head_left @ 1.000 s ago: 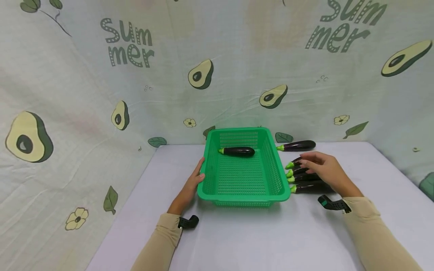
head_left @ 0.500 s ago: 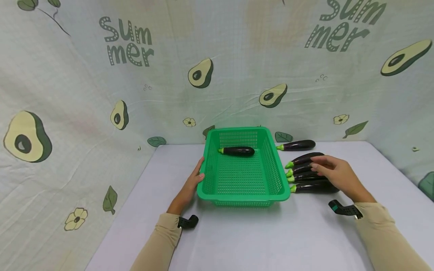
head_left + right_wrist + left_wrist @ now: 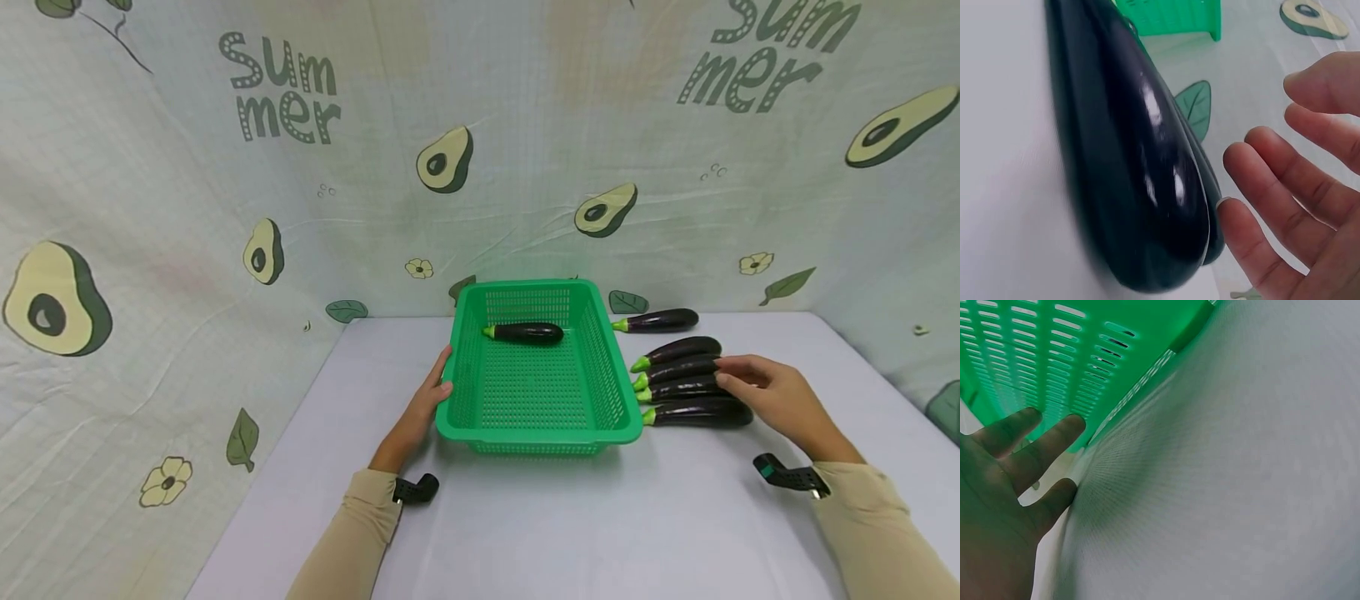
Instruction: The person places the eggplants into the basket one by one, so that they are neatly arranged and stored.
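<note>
Left wrist view crops the green basket (image 3: 1088, 341).

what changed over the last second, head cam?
The right hand moved rightward and slightly nearer the person, toward the thick ends of the four-eggplant row, uncovering more of it. No visible grab or release. Unchanged: left hand at the left side of the green basket, the single eggplant inside, and the row itself.
</note>
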A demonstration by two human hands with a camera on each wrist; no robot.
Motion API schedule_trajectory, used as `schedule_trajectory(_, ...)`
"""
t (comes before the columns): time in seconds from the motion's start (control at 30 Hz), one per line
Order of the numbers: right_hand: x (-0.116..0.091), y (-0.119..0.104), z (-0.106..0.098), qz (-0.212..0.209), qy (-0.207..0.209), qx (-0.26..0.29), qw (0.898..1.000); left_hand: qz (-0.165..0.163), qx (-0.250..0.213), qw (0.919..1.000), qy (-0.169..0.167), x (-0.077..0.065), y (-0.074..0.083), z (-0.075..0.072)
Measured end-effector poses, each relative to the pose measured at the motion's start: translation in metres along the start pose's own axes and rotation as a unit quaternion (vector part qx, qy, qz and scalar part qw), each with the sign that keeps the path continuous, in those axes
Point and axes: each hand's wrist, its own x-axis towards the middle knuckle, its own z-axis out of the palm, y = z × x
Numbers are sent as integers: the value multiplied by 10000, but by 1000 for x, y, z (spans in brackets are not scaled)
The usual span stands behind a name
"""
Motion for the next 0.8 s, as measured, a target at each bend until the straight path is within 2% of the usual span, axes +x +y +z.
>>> schedule_trajectory(0.43,-8,10,-2,168,-56,-326,9993,39,31,10000,-4,-3,1,0)
schedule_trajectory(0.63,-12,16,-1,-77,-83,-292,9995,27,25,10000,-27,-3,1,0)
schedule_trajectory(0.67,-12,17,0,-120,-90,-264,9995,-4,12,10000,-66,-5,7,0)
schedule_trajectory(0.8,-12,17,-1,-103,-177,-292,9994,1,73,10000,-30,-5,9,0)
